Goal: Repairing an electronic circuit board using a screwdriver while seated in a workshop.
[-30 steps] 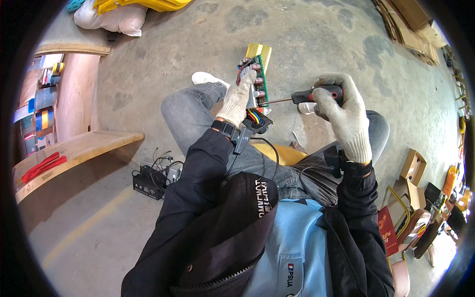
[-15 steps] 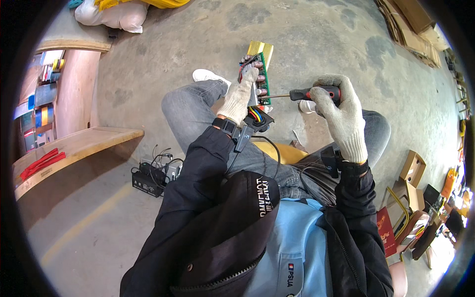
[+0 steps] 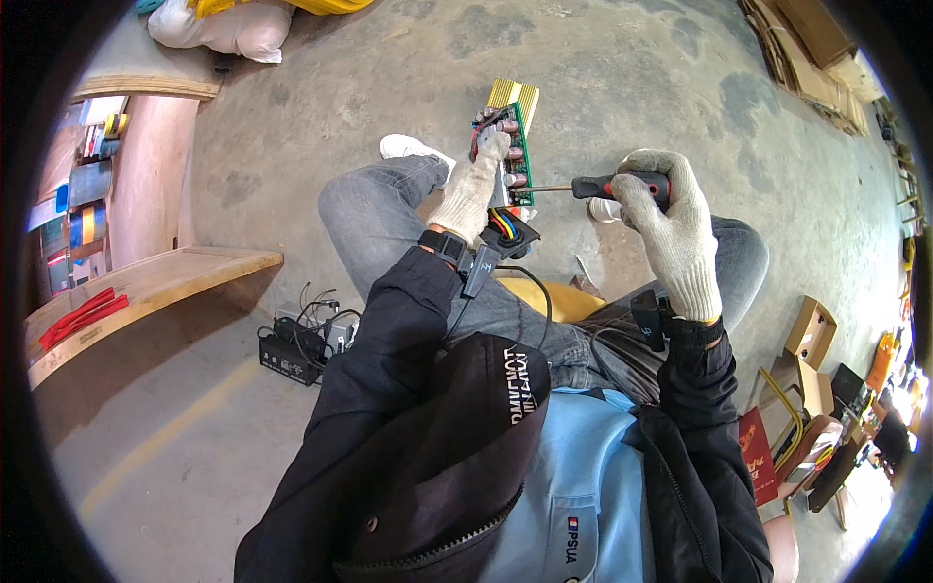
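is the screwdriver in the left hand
No, the right hand grips the screwdriver by its handle, while the left hand holds the circuit board.

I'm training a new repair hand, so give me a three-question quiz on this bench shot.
1. True or false: the right hand holds a screwdriver.
2. The left hand grips: A) a circuit board B) a hammer C) a cardboard box.
3. Fill in: the screwdriver tip points toward the ____.

Key: 1 true; 2 A; 3 circuit board.
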Demonstrator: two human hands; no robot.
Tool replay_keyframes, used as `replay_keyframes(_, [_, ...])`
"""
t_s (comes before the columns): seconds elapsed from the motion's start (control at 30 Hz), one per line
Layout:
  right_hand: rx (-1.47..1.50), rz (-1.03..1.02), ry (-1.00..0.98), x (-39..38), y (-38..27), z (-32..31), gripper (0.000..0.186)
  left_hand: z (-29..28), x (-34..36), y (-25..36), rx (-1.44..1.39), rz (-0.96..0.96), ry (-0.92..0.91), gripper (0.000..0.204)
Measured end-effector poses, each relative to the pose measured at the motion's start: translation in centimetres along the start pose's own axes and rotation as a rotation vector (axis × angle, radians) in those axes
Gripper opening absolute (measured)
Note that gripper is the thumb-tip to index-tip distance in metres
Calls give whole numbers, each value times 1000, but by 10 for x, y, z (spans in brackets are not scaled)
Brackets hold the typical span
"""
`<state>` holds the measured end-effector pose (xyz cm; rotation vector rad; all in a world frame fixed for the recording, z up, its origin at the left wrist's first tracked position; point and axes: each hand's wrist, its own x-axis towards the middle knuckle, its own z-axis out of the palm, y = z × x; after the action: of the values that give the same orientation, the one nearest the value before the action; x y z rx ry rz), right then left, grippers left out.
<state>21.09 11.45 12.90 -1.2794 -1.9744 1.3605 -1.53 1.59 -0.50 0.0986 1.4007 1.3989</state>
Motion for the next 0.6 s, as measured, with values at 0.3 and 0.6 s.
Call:
replay_keyframes(0.3, [-3,-15,0,0,3,0,33,4,-4,3,91,-24,-1,55])
replay_keyframes(0.6, [-39,-1,-10,0,-3,-2,27,4,-3,1,93,-30,-2,53])
